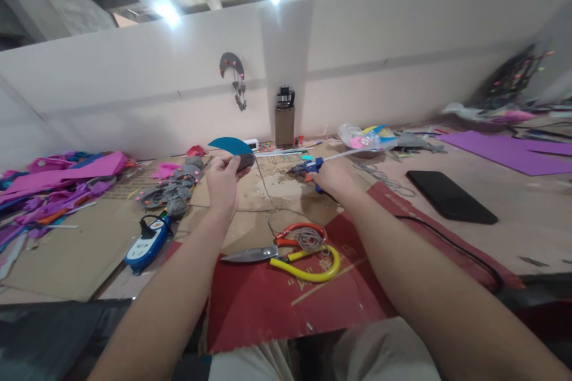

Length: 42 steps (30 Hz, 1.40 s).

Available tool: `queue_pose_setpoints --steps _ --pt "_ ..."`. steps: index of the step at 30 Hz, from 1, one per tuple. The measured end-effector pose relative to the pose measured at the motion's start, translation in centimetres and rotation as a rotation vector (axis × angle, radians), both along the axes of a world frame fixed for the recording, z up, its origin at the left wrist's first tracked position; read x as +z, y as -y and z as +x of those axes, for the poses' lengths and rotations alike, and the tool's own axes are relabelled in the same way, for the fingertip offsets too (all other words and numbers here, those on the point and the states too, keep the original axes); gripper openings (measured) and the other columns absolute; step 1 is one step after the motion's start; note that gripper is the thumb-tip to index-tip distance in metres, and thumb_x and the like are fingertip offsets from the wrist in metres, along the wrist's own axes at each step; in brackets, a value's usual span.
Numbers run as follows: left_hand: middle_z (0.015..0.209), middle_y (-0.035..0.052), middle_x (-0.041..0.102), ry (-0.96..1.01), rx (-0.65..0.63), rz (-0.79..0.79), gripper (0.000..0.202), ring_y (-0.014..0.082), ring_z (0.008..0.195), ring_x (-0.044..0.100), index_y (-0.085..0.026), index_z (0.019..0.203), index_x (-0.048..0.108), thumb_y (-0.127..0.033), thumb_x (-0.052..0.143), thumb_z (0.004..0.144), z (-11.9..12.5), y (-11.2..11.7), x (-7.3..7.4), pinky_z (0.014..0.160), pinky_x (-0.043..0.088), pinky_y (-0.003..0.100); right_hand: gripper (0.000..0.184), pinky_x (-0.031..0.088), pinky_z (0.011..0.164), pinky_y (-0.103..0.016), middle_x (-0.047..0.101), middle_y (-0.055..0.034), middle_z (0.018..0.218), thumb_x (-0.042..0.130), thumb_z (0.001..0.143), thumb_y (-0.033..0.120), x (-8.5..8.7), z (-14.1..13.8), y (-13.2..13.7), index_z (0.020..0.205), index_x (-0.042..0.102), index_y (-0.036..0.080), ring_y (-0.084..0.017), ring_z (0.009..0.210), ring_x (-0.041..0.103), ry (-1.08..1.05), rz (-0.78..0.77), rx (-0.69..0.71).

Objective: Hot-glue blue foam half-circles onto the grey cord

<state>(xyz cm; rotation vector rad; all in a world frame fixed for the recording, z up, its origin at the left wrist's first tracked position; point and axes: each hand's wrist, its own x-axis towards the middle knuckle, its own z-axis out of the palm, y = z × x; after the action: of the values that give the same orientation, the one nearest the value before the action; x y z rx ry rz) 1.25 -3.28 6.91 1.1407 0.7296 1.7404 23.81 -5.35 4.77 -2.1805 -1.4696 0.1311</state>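
My left hand (222,181) is closed on a teal foam piece with a curved top (231,145), holding it up above the cardboard-covered table (80,250). My right hand (331,177) grips a blue hot glue gun (313,165) with a white glue stick poking out to the right. The gun's tip points left, toward the teal piece, with a gap between them. Both forearms reach out over a red cardboard sheet (268,303).
Scissors with red and yellow handles (286,253) and a coil of string lie on the red sheet. A blue power strip (148,243), grey felt pieces (174,190), pink and purple foam scraps (58,181), a brown bottle (285,116), a black phone (450,196) and purple sheets (504,152) surround them.
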Motion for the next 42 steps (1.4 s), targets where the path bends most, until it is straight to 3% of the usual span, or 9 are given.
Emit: queue_pose_setpoints --steps 3,6,9,12,17,27,34,42 --pt "0.072 -0.0005 0.056 -0.087 0.053 0.081 0.021 0.0107 0.068 0.059 -0.013 0.069 0.056 -0.031 0.067 0.065 0.3 0.5 0.2 0.066 0.054 0.027 0.036 0.038 0.089 -0.045 0.054 -0.0262 0.113 0.061 0.071 0.03 1.0 -0.9 0.8 0.097 0.055 0.006 -0.034 0.108 0.051 -0.047 0.251 -0.053" --pt "0.068 -0.0011 0.056 -0.193 0.094 0.12 0.02 0.0104 0.065 0.058 -0.014 0.07 0.057 -0.032 0.066 0.067 0.6 1.0 0.2 0.066 0.053 0.026 0.025 0.046 0.077 -0.034 0.061 -0.0108 0.094 0.049 0.08 0.04 1.5 -4.1 1.1 0.089 0.05 0.017 -0.021 0.087 0.059 -0.305 0.345 0.221" --pt "0.067 -0.0006 0.058 -0.276 0.111 0.155 0.019 0.0108 0.064 0.058 -0.014 0.07 0.058 -0.032 0.065 0.068 0.9 1.3 0.0 0.066 0.052 0.026 0.038 0.049 0.072 -0.03 0.059 -0.0055 0.098 0.062 0.07 0.04 1.1 -7.7 1.1 0.095 0.039 0.021 -0.015 0.083 0.059 -0.877 0.461 0.563" --pt "0.071 0.001 0.061 -0.286 0.104 0.154 0.019 0.0117 0.065 0.059 -0.014 0.073 0.058 -0.033 0.064 0.069 1.0 1.4 -0.1 0.066 0.052 0.026 0.041 0.049 0.063 -0.029 0.057 0.0027 0.08 0.065 0.067 0.036 0.7 -9.3 1.0 0.095 0.037 0.023 -0.012 0.067 0.057 -1.13 0.447 0.687" --pt "0.076 0.002 0.061 -0.146 0.004 0.016 0.022 0.0134 0.071 0.061 -0.013 0.075 0.058 -0.031 0.067 0.066 1.2 1.4 0.0 0.067 0.053 0.029 0.018 0.04 0.052 -0.023 0.046 0.0049 0.065 0.057 0.073 0.036 1.2 -8.2 1.1 0.079 0.05 0.02 -0.009 0.057 0.043 -1.009 0.525 0.618" --pt "0.069 -0.0008 0.058 -0.046 -0.152 -0.126 0.02 0.0101 0.067 0.059 -0.014 0.067 0.055 -0.026 0.07 0.061 1.6 2.1 0.6 0.064 0.054 0.025 0.015 0.032 0.056 -0.024 0.045 0.0043 0.061 0.054 0.075 0.032 2.0 -7.4 1.7 0.071 0.053 0.018 -0.009 0.056 0.037 -0.831 0.626 0.529" --pt "0.067 -0.001 0.062 -0.026 -0.247 -0.161 0.017 0.0096 0.063 0.06 -0.015 0.069 0.055 -0.024 0.069 0.063 1.4 2.3 0.7 0.061 0.053 0.023 0.02 0.028 0.051 -0.023 0.039 0.0054 0.056 0.056 0.073 0.036 2.0 -7.4 1.7 0.065 0.051 0.018 -0.008 0.052 0.032 -0.902 0.58 0.539" --pt "0.068 0.0021 0.065 -0.068 -0.388 -0.194 0.016 0.01 0.058 0.059 -0.014 0.074 0.061 -0.027 0.066 0.067 1.2 2.1 0.5 0.053 0.05 0.02 0.022 0.021 0.041 -0.022 0.039 0.0065 0.056 0.06 0.069 0.039 1.7 -7.7 1.9 0.068 0.053 0.018 -0.005 0.044 0.027 -1.169 0.456 0.618"
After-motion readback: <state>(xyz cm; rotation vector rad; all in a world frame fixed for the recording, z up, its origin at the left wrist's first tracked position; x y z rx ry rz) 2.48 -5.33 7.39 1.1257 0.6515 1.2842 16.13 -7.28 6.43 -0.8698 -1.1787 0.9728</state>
